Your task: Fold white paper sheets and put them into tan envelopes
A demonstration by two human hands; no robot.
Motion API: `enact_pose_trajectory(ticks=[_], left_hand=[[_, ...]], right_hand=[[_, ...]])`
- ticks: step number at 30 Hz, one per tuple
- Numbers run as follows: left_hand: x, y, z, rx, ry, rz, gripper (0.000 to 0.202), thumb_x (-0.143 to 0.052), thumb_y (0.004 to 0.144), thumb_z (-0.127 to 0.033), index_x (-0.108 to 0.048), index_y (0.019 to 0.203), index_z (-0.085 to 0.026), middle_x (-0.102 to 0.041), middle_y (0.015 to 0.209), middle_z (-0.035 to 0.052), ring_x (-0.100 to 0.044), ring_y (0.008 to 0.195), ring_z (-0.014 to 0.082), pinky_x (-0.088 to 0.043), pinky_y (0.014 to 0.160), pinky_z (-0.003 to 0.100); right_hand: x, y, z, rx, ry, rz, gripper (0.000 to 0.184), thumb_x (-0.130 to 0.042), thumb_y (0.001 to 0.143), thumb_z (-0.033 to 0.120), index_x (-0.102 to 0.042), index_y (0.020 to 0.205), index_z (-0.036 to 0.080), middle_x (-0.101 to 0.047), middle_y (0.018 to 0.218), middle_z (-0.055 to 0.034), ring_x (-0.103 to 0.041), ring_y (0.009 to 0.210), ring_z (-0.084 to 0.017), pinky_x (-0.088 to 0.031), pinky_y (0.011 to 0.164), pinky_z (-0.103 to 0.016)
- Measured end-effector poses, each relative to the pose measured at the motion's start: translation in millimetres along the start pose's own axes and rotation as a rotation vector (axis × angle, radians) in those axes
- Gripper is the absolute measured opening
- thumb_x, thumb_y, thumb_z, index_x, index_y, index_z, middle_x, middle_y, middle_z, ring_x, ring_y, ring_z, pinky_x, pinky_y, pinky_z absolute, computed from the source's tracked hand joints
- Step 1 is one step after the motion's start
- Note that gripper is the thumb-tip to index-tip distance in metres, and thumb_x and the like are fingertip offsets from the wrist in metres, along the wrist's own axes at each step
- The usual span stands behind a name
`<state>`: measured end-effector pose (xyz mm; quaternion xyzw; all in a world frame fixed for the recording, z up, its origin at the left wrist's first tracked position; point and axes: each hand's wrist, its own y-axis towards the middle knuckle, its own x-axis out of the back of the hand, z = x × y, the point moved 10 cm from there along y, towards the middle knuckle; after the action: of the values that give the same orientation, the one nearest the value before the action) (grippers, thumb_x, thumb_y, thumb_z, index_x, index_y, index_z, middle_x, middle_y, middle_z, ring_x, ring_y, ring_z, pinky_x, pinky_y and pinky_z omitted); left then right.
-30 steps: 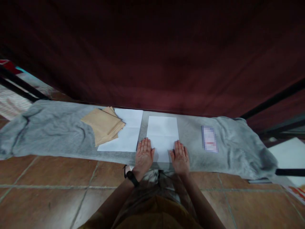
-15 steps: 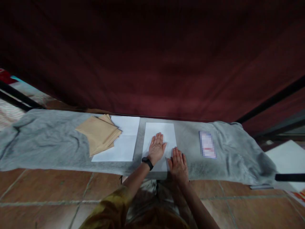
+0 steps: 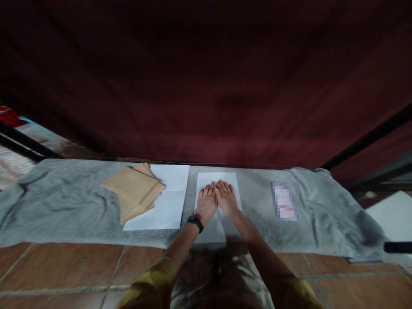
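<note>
A white sheet of paper (image 3: 210,234) lies on the grey cloth in front of me, with a faint crease showing below my hands. My left hand (image 3: 207,201), with a black band on its wrist, rests flat on the sheet, fingers stretched out. Close beside it, my right hand (image 3: 226,197) also lies flat on the paper, palm down. The two hands touch or nearly touch near the middle of the sheet. Neither holds anything.
Several brown envelopes (image 3: 133,189) overlap more white paper (image 3: 172,206) to the left. A blurred-out pale item with a bluish edge (image 3: 285,202) lies to the right. Grey cloth (image 3: 77,206) covers the narrow surface. A dark red curtain (image 3: 206,107) hangs behind.
My right hand has moved up and left, from the sheet's lower right edge to beside my left hand. My left hand has shifted slightly left on the paper. The view has tilted a little.
</note>
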<state>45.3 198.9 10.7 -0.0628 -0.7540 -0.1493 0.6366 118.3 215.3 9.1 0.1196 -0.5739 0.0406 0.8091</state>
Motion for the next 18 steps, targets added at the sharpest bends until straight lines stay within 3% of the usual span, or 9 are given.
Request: enact_pose_trajectory(ticks=[4, 9, 13, 18], left_hand=[[0.8, 9.9, 4.1, 0.015, -0.012, -0.038, 0.054, -0.033, 0.101, -0.02, -0.044, 0.154, -0.016, -0.048, 0.158, 0.0127, -0.045, 0.143, 0.0312, -0.038, 0.115, 0.053], [-5.9, 23.8, 16.8, 0.065, -0.038, -0.041, 0.057, -0.03, 0.102, -0.026, -0.041, 0.156, -0.017, -0.043, 0.161, 0.0119, -0.03, 0.154, 0.0311, -0.025, 0.123, 0.057], [-8.2, 32.3, 33.2, 0.094, -0.064, -0.045, 0.058, -0.029, 0.103, -0.033, -0.036, 0.159, -0.02, -0.04, 0.163, 0.0113, -0.029, 0.155, 0.0275, -0.024, 0.125, 0.055], [-3.7, 35.2, 54.3, 0.16, -0.045, -0.078, 0.06, -0.03, 0.103, -0.035, -0.035, 0.159, -0.014, -0.037, 0.164, 0.0139, -0.029, 0.154, 0.0264, -0.024, 0.126, 0.05]], right_hand=[[-1.9, 17.4, -7.3, -0.022, -0.046, 0.013, 0.052, -0.024, 0.109, 0.034, -0.051, 0.15, 0.019, -0.043, 0.161, -0.009, -0.039, 0.149, -0.027, -0.026, 0.123, -0.05], [-0.6, 28.5, -17.6, -0.04, -0.082, -0.003, 0.051, -0.026, 0.109, 0.035, -0.048, 0.153, 0.023, -0.04, 0.163, -0.0072, -0.038, 0.149, -0.027, -0.025, 0.123, -0.049], [-0.6, 32.6, -29.0, -0.089, -0.085, -0.032, 0.051, -0.028, 0.109, 0.037, -0.048, 0.153, 0.023, -0.04, 0.163, -0.0073, -0.039, 0.149, -0.027, -0.024, 0.123, -0.049], [5.1, 31.6, -47.1, -0.135, -0.095, -0.112, 0.053, -0.024, 0.108, 0.037, -0.047, 0.153, 0.02, -0.043, 0.161, -0.0098, -0.04, 0.148, -0.028, -0.026, 0.121, -0.05]])
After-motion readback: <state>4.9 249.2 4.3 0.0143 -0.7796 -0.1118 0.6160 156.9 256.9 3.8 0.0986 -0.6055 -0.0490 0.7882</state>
